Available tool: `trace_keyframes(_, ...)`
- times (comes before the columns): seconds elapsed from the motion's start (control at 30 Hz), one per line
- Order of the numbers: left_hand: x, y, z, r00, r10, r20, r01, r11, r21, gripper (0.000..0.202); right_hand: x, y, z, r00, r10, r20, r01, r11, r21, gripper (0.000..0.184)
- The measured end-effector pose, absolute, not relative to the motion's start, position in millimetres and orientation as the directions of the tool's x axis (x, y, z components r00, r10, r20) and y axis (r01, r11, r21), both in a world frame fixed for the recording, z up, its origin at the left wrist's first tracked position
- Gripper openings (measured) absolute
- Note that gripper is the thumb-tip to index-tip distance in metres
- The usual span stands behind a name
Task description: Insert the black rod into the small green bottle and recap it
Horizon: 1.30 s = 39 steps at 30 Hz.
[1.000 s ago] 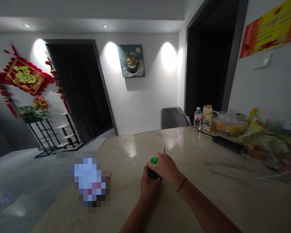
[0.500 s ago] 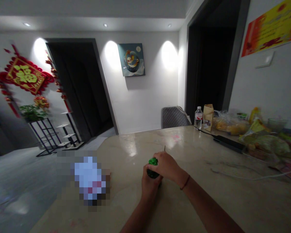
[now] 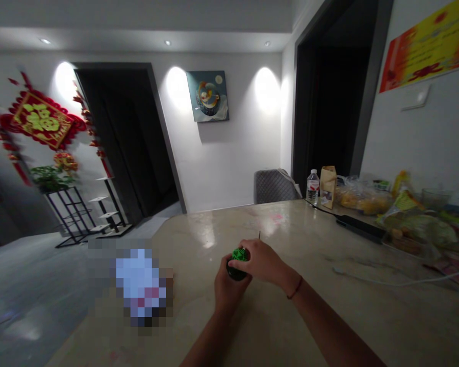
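Head view: at mid-tabletop (image 3: pixel 199 290), the left hand (image 3: pixel 229 291) wraps the body of a green-topped dark object (image 3: pixel 239 254); the right hand (image 3: pixel 265 261) grips its top. Handling seems under way, top and body together; what remains cannot be told. A white cable (image 3: pixel 401 281) lies toward the right edge. Room opens toward the far edge, a water bottle (image 3: pixel 312 187) at its right end.

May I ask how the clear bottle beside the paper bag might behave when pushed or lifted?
The clear bottle stands tall and narrow, so a high push may tip it; once down, its round body might roll. Its clear, seemingly plastic wall would probably flex when squeezed.
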State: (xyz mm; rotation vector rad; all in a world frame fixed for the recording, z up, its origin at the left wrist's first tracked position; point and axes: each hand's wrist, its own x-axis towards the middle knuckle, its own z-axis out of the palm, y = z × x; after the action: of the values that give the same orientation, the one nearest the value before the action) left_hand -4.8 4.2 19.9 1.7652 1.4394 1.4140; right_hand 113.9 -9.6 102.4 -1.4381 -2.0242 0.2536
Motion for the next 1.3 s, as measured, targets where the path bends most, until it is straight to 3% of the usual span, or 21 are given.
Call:
trace_keyframes(0.17,-20.0,10.6,55.7,0.052,0.867,0.496,0.711,-0.381,0.591,0.047,121.3,-9.7,109.5,-0.17,0.909,0.38,0.728,0.376,-0.573,0.03)
trace_keyframes(0.3,-21.4,7.0,82.0,0.144,0.891,0.431,0.802,-0.36,0.476,0.039,126.2,-9.3,113.4,-0.127,0.919,0.373,0.712,0.347,-0.611,0.03)
trace_keyframes(0.53,-19.8,-2.9,91.6,0.181,0.923,0.341,0.694,-0.365,0.621,0.042,125.4,-12.9,117.7,-0.063,0.924,0.378,0.792,0.277,-0.544,0.04)
trace_keyframes(0.8,-26.5,-5.7,96.1,0.33,0.901,0.281,0.574,-0.428,0.698,0.046,129.4,-15.5,119.9,-0.129,0.912,0.389,0.79,0.331,-0.516,0.039)
trace_keyframes(1.13,-26.5,-4.7,90.6,0.354,0.898,0.261,0.632,-0.436,0.641,0.047,131.2,-15.4,120.5,-0.218,0.903,0.37,0.771,0.392,-0.502,0.03)
trace_keyframes(1.3,-26.2,-5.4,89.9,0.383,0.894,0.233,0.623,-0.437,0.649,0.046,139.6,-19.8,125.1,-0.377,0.854,0.36,0.625,0.521,-0.581,0.022)
